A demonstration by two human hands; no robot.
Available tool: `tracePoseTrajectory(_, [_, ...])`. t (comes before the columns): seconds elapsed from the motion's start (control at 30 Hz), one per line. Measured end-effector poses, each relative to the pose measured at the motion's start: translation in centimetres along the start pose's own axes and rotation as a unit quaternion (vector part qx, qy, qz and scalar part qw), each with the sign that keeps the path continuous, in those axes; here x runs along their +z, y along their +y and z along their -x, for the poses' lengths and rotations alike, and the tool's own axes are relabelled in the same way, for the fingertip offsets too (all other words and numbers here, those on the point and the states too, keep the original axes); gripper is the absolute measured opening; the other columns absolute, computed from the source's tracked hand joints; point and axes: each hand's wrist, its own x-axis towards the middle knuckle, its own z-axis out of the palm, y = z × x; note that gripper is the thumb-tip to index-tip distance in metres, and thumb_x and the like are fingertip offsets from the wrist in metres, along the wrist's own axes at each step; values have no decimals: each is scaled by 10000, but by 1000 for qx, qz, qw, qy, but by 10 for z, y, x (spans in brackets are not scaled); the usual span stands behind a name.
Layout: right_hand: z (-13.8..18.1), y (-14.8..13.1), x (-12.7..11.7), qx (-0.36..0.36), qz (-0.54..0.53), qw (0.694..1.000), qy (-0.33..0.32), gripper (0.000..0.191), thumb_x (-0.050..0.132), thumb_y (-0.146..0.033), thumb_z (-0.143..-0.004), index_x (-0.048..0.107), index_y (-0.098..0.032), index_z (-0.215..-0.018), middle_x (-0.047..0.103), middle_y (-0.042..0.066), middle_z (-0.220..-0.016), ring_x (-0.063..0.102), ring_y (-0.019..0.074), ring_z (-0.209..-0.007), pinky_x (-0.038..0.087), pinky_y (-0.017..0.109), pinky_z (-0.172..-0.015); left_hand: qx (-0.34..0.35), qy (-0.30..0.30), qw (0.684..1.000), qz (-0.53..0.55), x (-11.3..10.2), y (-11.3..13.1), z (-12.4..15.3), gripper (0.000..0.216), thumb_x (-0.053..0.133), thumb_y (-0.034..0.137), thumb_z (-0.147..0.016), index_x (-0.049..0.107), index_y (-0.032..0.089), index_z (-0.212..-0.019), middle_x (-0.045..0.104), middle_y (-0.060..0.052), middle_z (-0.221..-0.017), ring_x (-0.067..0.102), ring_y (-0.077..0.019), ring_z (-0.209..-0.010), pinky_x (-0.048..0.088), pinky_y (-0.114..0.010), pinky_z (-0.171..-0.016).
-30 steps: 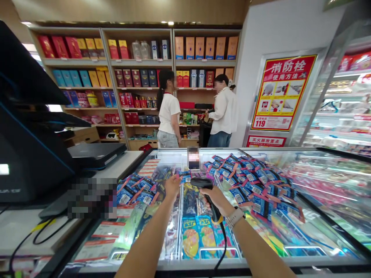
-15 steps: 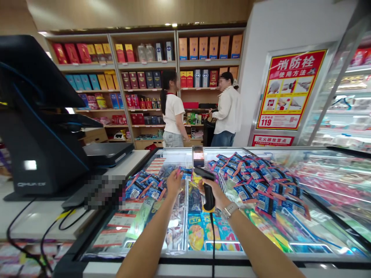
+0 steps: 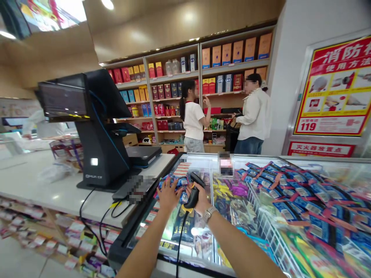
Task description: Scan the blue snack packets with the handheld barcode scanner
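Note:
My right hand (image 3: pixel 202 200) is wrapped round the grip of a black barcode scanner (image 3: pixel 193 197), its head tilted up and its cable hanging down over the freezer front. My left hand (image 3: pixel 168 196) lies with fingers spread on a small pile of blue and pink snack packets (image 3: pixel 174 180), just left of the scanner. The hands partly cover this pile. It rests on the glass top of a chest freezer (image 3: pixel 153 227) with ice-cream packs inside. A much larger heap of the same packets (image 3: pixel 290 189) spreads over the glass at the right.
To the left stands a counter (image 3: pixel 66 197) with a checkout terminal (image 3: pixel 101 154) and loose cables. A small upright card (image 3: pixel 226 166) is at the freezer's back edge. Behind it, two people (image 3: pixel 194 119) stand before shelves of boxed goods (image 3: pixel 174 90). A fire-hydrant sign (image 3: pixel 336 88) hangs at right.
The view has turned left. My left hand has gone from closed fingers near the middle to spread fingers on the left pile. The scanner has come along leftward in my right hand.

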Motion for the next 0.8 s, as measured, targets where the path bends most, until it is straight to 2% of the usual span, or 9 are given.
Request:
tracePoseTrajectory(0.1, [-11, 4, 2, -14, -7, 1000, 8, 96, 667, -242, -743, 592, -222, -687, 663, 13, -693, 684, 165, -816, 563, 272, -796, 25, -2, 1000, 7, 6, -2, -12, 466, 491, 483, -905, 565, 330, -1340, 474, -109, -1469, 410, -361, -1323, 293, -664, -1057])
tracePoseTrajectory(0.2, [-16, 3, 5, -16, 7, 1000, 3, 97, 687, -250, -726, 597, -220, -707, 683, 20, -737, 689, 170, -877, 564, 268, -796, 27, -3, 1000, 11, 9, -2, -23, 446, 485, 470, -913, 580, 328, -1325, 479, -111, -1464, 425, -354, -1312, 288, -668, -1059])
tracePoseTrajectory(0.33, [-8, -1, 6, -15, 30, 999, 13, 74, 666, -278, -746, 613, -225, -748, 718, 46, -838, 687, 202, -979, 578, 296, -782, 35, -13, 999, -3, 8, -3, -28, 461, 477, 461, -916, 556, 324, -1349, 445, -119, -1491, 343, -387, -1378, 203, -733, -1059])
tracePoseTrajectory(0.43, [6, -19, -4, -47, 10, 999, 5, 22, 638, -222, -752, 620, -230, -763, 739, 49, -921, 684, 198, -1014, 580, 291, -801, 49, 4, 999, -21, 3, 0, -27, 543, 484, 480, -904, 481, 298, -1416, 391, -129, -1527, 233, -393, -1439, 100, -736, -1086])
tracePoseTrajectory(0.5, [16, -43, -18, -79, 0, 997, -7, 45, 638, -190, -741, 626, -225, -766, 746, 53, -931, 690, 194, -1009, 577, 280, -822, 60, 26, 998, -16, -2, 11, -27, 599, 492, 484, -895, 431, 271, -1451, 360, -133, -1544, 204, -383, -1453, 68, -705, -1112])
tracePoseTrajectory(0.57, [27, -76, -35, -116, 9, 993, -10, 58, 650, -187, -728, 633, -219, -774, 749, 63, -921, 696, 202, -1001, 581, 280, -820, 78, 39, 996, 11, -5, 31, -29, 605, 498, 463, -893, 428, 250, -1454, 362, -139, -1542, 229, -370, -1448, 81, -670, -1132])
tracePoseTrajectory(0.63, [38, -114, -54, -166, 31, 986, 2, 90, 666, -195, -716, 642, -221, -798, 749, 58, -933, 699, 211, -992, 591, 293, -799, 101, 34, 992, 64, -4, 62, -31, 566, 500, 423, -895, 465, 237, -1428, 396, -141, -1522, 287, -353, -1427, 127, -628, -1145])
tracePoseTrajectory(0.73, [55, -175, -84, -245, 60, 967, 25, 137, 698, -195, -685, 645, -212, -810, 748, 60, -926, 695, 198, -987, 578, 263, -803, 133, 3, 974, 186, 6, 123, -35, 493, 531, 358, -881, 542, 220, -1354, 490, -133, -1454, 390, -319, -1370, 232, -549, -1143])
tracePoseTrajectory(0.8, [67, -211, -103, -297, 58, 951, 57, 128, 688, -208, -687, 635, -227, -803, 745, 38, -904, 694, 182, -967, 571, 263, -799, 151, -30, 945, 289, 18, 168, -37, 456, 576, 300, -846, 593, 195, -1289, 568, -137, -1372, 466, -291, -1313, 306, -480, -1121])
